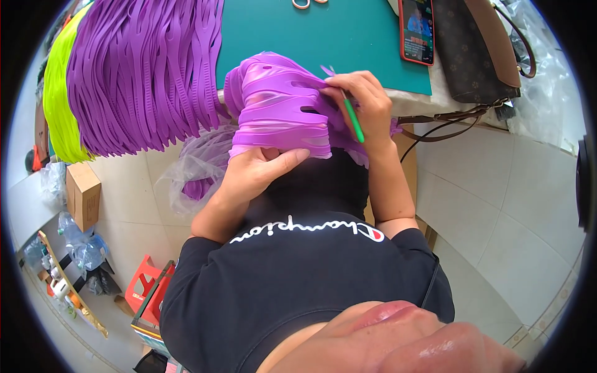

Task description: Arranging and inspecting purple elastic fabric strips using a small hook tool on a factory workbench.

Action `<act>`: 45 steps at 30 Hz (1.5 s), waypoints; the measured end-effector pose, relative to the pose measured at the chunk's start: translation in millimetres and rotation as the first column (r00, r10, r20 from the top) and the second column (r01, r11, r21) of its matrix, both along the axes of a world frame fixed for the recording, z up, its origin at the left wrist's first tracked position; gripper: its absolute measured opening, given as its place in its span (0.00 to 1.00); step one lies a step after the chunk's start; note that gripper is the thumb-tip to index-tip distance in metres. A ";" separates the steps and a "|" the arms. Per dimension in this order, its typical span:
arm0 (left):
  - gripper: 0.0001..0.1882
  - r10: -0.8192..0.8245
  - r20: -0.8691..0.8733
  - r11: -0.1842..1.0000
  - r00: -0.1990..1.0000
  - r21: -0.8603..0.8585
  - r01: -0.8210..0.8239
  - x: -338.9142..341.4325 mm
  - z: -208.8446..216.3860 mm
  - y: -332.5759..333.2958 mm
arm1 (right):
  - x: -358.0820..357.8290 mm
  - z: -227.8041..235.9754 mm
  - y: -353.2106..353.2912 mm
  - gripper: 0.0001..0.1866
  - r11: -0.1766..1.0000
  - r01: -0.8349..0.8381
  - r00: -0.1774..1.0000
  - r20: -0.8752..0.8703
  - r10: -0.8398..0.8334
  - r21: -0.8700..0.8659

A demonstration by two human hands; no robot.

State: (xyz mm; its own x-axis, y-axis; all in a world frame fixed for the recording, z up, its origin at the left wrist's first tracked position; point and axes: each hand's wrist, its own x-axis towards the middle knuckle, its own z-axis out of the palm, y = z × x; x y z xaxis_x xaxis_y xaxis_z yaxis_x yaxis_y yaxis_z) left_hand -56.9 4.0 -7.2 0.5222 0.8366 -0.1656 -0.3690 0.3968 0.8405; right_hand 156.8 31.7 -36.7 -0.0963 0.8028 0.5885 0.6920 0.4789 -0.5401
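A bundle of purple, slotted rubber straps lies partly wrapped in pinkish film, over my lap at the table's edge. My left hand grips its near end, with the thumb on top and the fingers underneath. My right hand is closed around a slim tool with a green handle, beside the bundle's right side. A small purple scrap shows at the right fingertips. The tool's working end is hidden by the fingers, so its kind is unclear.
Many purple straps hang over the table edge at left, beside yellow-green ones. On the green mat are scissors. A phone and brown handbag lie at right. A carton and red stool stand lower left.
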 end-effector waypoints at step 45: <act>0.15 0.134 -0.003 0.990 0.991 0.055 -0.134 16.1 -5.6 1.7 | -32.9 17.0 -56.0 0.11 0.917 -0.325 0.581 -0.814 0.002 -0.230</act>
